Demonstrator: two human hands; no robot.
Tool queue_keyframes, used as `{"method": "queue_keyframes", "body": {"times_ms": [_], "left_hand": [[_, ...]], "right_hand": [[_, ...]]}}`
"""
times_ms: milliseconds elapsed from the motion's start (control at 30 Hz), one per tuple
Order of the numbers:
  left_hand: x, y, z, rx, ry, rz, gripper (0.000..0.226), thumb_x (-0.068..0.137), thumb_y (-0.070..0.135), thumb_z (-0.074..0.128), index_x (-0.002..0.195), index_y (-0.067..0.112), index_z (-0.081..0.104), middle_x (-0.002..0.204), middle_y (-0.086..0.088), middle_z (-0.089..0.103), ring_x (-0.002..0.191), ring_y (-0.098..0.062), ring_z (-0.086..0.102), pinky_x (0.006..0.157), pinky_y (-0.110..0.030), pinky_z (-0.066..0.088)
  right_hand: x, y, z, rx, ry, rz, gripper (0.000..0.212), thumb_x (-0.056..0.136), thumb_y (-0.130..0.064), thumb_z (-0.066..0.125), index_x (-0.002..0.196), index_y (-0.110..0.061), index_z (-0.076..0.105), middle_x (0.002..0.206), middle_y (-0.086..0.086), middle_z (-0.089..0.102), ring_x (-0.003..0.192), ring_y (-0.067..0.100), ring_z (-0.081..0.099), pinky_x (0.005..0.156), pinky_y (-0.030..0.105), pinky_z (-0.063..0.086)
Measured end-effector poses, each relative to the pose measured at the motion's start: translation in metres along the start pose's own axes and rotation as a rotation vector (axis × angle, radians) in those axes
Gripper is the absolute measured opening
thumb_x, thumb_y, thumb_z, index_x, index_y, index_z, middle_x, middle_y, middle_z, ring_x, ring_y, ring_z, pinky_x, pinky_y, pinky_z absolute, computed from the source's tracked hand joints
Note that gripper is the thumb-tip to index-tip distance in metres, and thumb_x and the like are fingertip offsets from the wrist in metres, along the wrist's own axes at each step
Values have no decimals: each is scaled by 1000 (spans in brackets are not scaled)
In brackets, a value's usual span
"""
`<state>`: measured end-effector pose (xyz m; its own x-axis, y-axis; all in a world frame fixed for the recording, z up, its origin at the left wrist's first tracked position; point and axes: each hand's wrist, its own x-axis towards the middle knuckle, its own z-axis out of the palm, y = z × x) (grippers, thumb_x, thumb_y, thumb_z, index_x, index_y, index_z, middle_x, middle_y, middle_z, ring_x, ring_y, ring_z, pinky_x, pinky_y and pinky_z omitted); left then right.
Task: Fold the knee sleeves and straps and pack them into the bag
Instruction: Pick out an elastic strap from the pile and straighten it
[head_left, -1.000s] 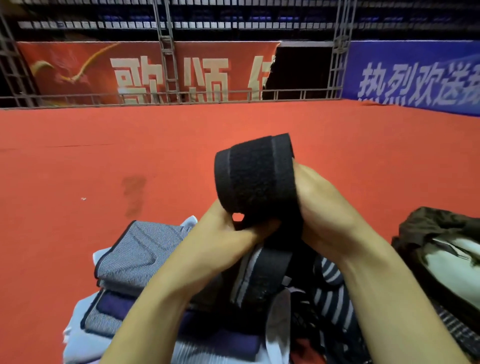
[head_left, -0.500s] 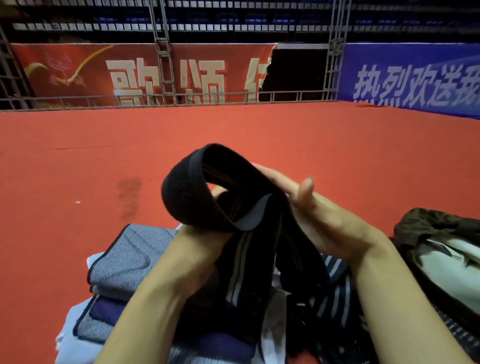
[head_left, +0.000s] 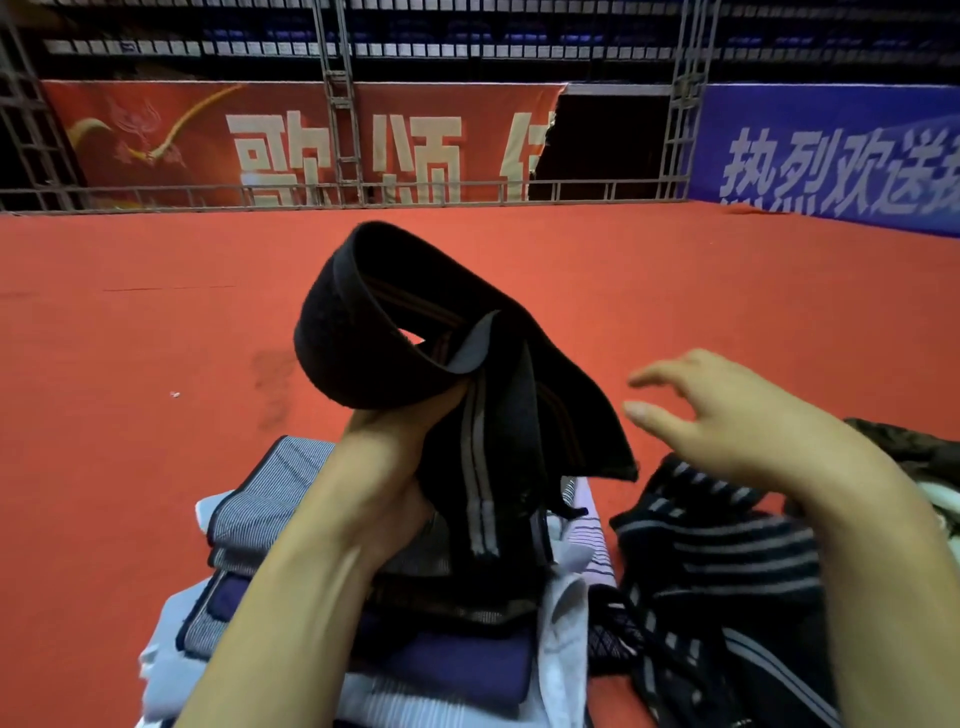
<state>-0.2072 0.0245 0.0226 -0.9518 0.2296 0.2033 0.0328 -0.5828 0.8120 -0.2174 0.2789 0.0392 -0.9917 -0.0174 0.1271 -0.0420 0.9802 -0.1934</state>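
We hold the black strap (head_left: 415, 374) in our left hand (head_left: 384, 467), the grip closed round it just below its looped upper end, so the loop stands up and leans left while the striped tail hangs down in front of the wrist. Our right hand (head_left: 727, 415) is off the strap, its grip loose and holding nothing, fingers spread and hovering just right of the hanging tail.

The risk, as we judge it, is the loop springing open: only one grip pins it, and the stiff webbing looks ready to unroll if the left fingers ease. The loose tail could also snag on the pile beneath as we move it.

Below the left hand lies the stack of folded knee sleeves (head_left: 270, 499), grey-striped and navy, resting on pale cloth on the red floor (head_left: 130, 389). Near right lies a heap of unfolded black striped straps (head_left: 717, 545), partly under our right forearm. At the far right edge sits the dark bag (head_left: 914, 452); whether its mouth is open we cannot tell. That heap lies between the held strap and the bag.
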Motion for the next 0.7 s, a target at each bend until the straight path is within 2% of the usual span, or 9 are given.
{"method": "queue_keyframes", "body": {"times_ms": [67, 167, 200, 267, 333, 400, 500, 567, 700], "left_hand": [[-2, 4, 4, 4, 8, -1, 28, 77, 14, 64, 98, 12, 82, 115, -18, 76, 105, -34, 75, 82, -41, 64], [0, 9, 1, 2, 17, -12, 32, 83, 12, 62, 110, 3, 76, 114, -25, 75, 102, -36, 76, 81, -46, 65], [0, 9, 0, -6, -18, -33, 33, 86, 13, 64, 114, 1, 76, 118, -30, 71, 109, -41, 73, 88, -54, 62], [-2, 9, -1, 2, -61, -58, 27, 89, 19, 64, 108, 9, 80, 119, -31, 70, 110, -43, 72, 93, -66, 56], [-4, 11, -1, 22, -69, -27, 26, 87, 19, 58, 88, 20, 84, 100, -18, 78, 91, -32, 78, 79, -57, 63], [-7, 15, 4, 35, -97, -35, 31, 86, 15, 55, 81, 22, 85, 90, -13, 79, 80, -27, 79, 70, -49, 63], [-4, 16, 0, 133, -82, -82, 25, 86, 17, 60, 101, 14, 80, 101, -17, 77, 76, -32, 78, 68, -51, 63], [-2, 12, -1, 250, -37, -117, 29, 89, 24, 62, 114, 12, 72, 106, -18, 78, 72, -32, 77, 65, -49, 64], [-2, -1, 4, 364, 57, -75, 18, 100, 21, 58, 89, 21, 72, 71, -1, 71, 49, -11, 61, 44, -22, 51]], "right_hand": [[-13, -21, -12, 263, 101, -179, 54, 92, -67, 39, 133, -40, 61, 128, -11, 61, 120, 11, 59, 108, 39, 46], [-32, -54, -18, 863, -304, -370, 58, 86, -74, 33, 119, -42, 68, 113, -6, 76, 105, 13, 73, 97, 38, 58], [-34, -59, -15, 956, -431, -419, 55, 84, -75, 35, 112, -44, 71, 112, -5, 77, 104, 16, 74, 95, 36, 59], [-28, -60, -5, 848, -432, -508, 35, 91, -74, 49, 99, -48, 70, 101, -10, 77, 95, 11, 73, 85, 30, 59], [-19, -58, 4, 745, -366, -522, 12, 98, -51, 65, 97, -40, 69, 90, -15, 74, 87, 5, 70, 79, 28, 57], [-15, -55, 7, 801, -339, -465, 14, 104, -27, 61, 94, -23, 70, 83, -15, 70, 79, 4, 65, 73, 21, 52], [-9, -45, 10, 1024, -236, -311, 30, 107, -22, 54, 85, -22, 75, 79, -5, 63, 78, 13, 61, 80, 35, 53], [-7, -43, 6, 1243, -216, -210, 26, 103, -26, 56, 91, -23, 79, 79, 1, 64, 71, 21, 67, 74, 39, 62], [-21, -53, -1, 1299, -434, -330, 26, 98, -23, 55, 85, -13, 74, 61, -5, 60, 41, 12, 49, 43, 27, 50]]}}
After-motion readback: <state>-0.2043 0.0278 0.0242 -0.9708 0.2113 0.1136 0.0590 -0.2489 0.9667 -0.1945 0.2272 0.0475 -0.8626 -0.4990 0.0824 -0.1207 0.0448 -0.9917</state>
